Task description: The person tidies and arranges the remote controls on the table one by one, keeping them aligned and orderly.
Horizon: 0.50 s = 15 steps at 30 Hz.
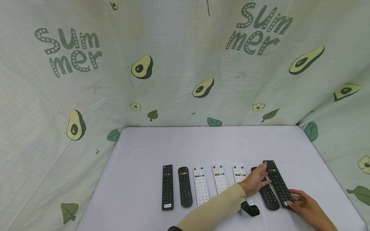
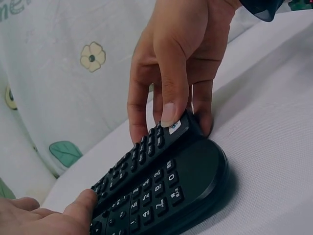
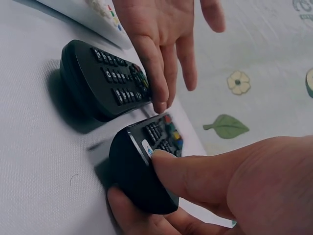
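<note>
At the right end of a row of remotes, my right hand [image 1: 307, 207] pinches the near end of a black remote control [image 1: 278, 183]. In the right wrist view the thumb presses on top of that end while fingers lie beneath it, and the end looks lifted off the cloth. My left hand [image 1: 255, 180] reaches over a second black remote control [image 1: 269, 196] to the far part of the first one. Its fairly straight fingers [image 3: 156, 73] touch or nearly touch the held remote's side. The second black remote lies flat just left of the held one.
Left of the hands, three white remotes [image 1: 201, 186] and two black remotes [image 1: 167, 187] lie in a row on the white table [image 1: 138, 147]. The left sleeve [image 1: 214, 208] partly covers the white ones. Printed cloth [image 1: 173, 38] hangs behind and at both sides.
</note>
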Motion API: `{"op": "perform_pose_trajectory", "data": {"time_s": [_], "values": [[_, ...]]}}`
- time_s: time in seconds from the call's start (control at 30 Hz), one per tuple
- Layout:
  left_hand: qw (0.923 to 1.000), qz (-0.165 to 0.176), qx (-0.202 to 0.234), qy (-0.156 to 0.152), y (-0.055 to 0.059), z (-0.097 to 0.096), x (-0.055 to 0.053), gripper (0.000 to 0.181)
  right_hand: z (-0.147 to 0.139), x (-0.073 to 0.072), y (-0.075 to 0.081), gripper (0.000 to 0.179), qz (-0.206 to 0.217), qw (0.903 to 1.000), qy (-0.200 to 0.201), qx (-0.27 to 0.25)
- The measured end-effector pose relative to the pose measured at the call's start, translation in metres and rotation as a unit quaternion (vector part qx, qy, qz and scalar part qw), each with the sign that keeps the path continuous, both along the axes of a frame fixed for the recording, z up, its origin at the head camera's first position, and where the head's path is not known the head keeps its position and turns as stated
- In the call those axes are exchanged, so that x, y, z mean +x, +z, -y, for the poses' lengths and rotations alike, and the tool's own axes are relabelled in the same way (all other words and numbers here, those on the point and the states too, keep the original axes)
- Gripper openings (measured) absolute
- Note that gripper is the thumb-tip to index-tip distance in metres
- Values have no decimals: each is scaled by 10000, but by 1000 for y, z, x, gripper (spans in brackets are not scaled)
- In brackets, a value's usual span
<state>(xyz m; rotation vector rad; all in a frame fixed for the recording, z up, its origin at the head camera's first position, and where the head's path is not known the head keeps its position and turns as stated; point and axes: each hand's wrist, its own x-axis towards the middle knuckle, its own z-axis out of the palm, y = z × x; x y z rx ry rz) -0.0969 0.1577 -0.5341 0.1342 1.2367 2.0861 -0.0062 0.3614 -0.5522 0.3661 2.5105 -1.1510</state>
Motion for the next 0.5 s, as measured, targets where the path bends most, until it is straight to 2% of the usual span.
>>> {"op": "perform_pose_trajectory", "data": {"time_s": [0.1,0.23,0.5], "values": [[10000,-23,5,5,0,2,0,61,1,-1,-1,68,39,10000,-14,84],[9999,-111,5,55,2,7,0,62,3,-2,-1,65,-184,9993,131,296],[9982,-589,56,50,7,28,-3,64,3,-1,6,61,-390,9956,331,784]]}}
